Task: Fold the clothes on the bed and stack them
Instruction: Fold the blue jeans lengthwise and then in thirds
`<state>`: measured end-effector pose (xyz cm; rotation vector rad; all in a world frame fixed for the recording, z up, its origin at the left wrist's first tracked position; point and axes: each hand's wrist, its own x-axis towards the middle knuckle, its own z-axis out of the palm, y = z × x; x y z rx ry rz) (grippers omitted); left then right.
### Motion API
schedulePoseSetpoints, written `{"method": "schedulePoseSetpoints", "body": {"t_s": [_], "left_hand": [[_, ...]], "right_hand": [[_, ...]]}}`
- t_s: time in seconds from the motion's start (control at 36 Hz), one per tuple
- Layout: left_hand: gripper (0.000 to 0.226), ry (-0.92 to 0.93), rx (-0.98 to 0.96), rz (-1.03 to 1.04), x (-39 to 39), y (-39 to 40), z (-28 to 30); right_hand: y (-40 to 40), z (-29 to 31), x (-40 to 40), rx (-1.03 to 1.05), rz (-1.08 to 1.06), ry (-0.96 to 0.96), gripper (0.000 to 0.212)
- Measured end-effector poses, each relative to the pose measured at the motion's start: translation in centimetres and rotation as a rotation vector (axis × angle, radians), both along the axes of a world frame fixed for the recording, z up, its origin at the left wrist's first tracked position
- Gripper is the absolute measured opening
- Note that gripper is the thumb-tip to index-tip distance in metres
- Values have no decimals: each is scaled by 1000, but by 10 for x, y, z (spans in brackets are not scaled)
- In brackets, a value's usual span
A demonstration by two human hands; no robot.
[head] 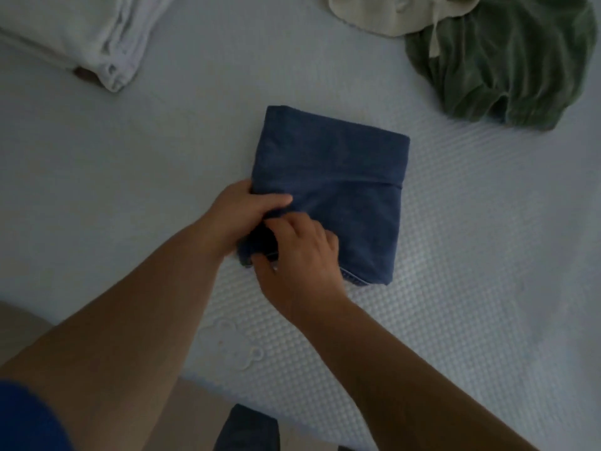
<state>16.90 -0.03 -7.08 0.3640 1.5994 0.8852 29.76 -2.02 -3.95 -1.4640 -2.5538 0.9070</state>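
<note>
A dark blue garment (pixel 335 170) lies folded into a compact rectangle in the middle of the white bed (pixel 471 255). My left hand (pixel 240 213) grips its near left edge, thumb lying on top of the cloth. My right hand (pixel 299 252) sits just below, fingers curled into the cloth at the near left corner. A crumpled green garment (pixel 507 60) lies at the far right, with a cream garment (pixel 383 14) bunched beside it. Folded white cloth (pixel 97 30) rests at the far left.
The bed's near edge (pixel 292 395) runs diagonally across the bottom, with floor below it. A dark blue object (pixel 247 428) shows at the bottom centre under the edge. Bare textured mattress cover stretches to the right of the blue garment.
</note>
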Motion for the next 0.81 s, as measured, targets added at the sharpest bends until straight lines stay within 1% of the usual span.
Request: {"method": "schedulePoseSetpoints", "body": {"t_s": [0.03,0.08,0.14,0.17,0.22,0.28,0.36,0.39,0.42,0.47,0.5,0.53,0.56,0.58,0.64,0.69,0.72,0.75,0.81], "left_hand": [[13,92,-5,-14,1,-1,-3],[16,249,-5,4,5,-2,-5],[24,312,32,23,8,-3,-7],[24,316,60,26,9,-3,-6],[17,301,92,40,8,-1,-3],[6,278,82,54,4,2,1],[9,368,8,-30,-4,3,-1],[10,439,-22,-57,-7,2,-3],[15,529,-49,-77,-9,0,-6],[36,728,-54,-94,-8,-5,-5],[43,841,7,-111,-6,-6,-3],[44,949,110,-150,-2,-6,2],[43,1031,224,-204,4,-5,7],[40,1074,332,-257,12,-1,12],[33,1058,485,-381,29,12,18],[31,970,524,-527,46,31,19],[33,933,517,-592,54,43,17],[36,922,510,-646,60,57,15],[43,966,500,-750,72,89,9]], "right_hand": [[-1,-4,10,66,-25,-15,35],[-4,-10,29,171,-68,1,27],[-8,-16,44,228,-48,105,12],[-10,-17,48,245,-30,159,11],[-14,-20,51,261,-2,218,21],[-17,-23,50,248,-15,234,21],[-19,-28,47,219,-115,157,37],[-19,-29,48,238,-135,122,40],[-17,-31,50,261,-145,92,40],[-15,-32,58,279,-150,51,41],[-15,-32,63,274,-150,51,41],[-15,-31,68,265,-156,67,42],[-16,-30,75,246,-171,100,44],[-17,-28,81,210,-207,146,47],[-17,-24,94,98,-374,240,45],[-10,-23,105,-97,-626,290,29],[-6,-26,111,-204,-710,286,26],[-4,-29,116,-270,-737,263,32],[-3,-30,125,-298,-640,196,50]]}}
